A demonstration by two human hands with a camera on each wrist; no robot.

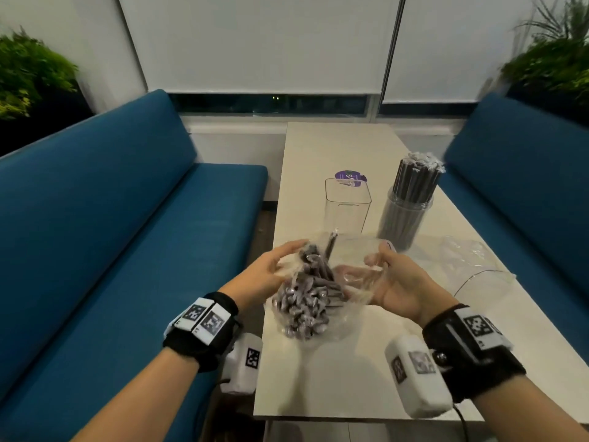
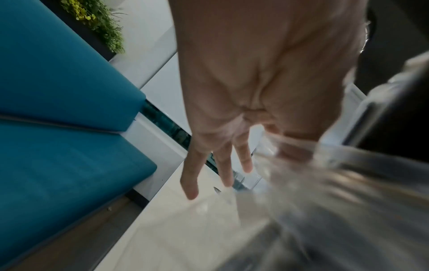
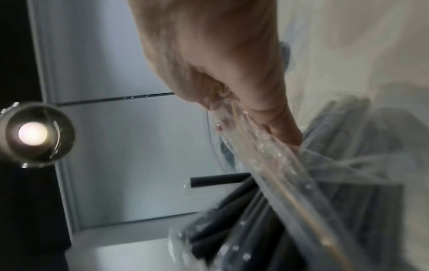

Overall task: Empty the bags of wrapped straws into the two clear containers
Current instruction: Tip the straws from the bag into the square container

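Both hands (image 1: 264,275) hold straw bag (image 1: 306,301), straws' long axis pointing away, mouth far

Cafe booth: blue benches (image 1: 134,199) w/ table (image 1: 334,148), straw jar (image 1: 404,212).

No text can be read. A purple round sticker (image 1: 350,177) on the counter (image 1: 318,362) has print too blurred to read; the wrist bands (image 1: 204,319) carry only square black-and-white markers.

White table (image 1: 325,378) between two blue benches. On it: empty square clear container (image 1: 348,207), round container (image 1: 405,218) packed with upright dark straws (image 1: 414,180), purple disc (image 1: 350,177), crumpled empty bag (image 1: 471,260).
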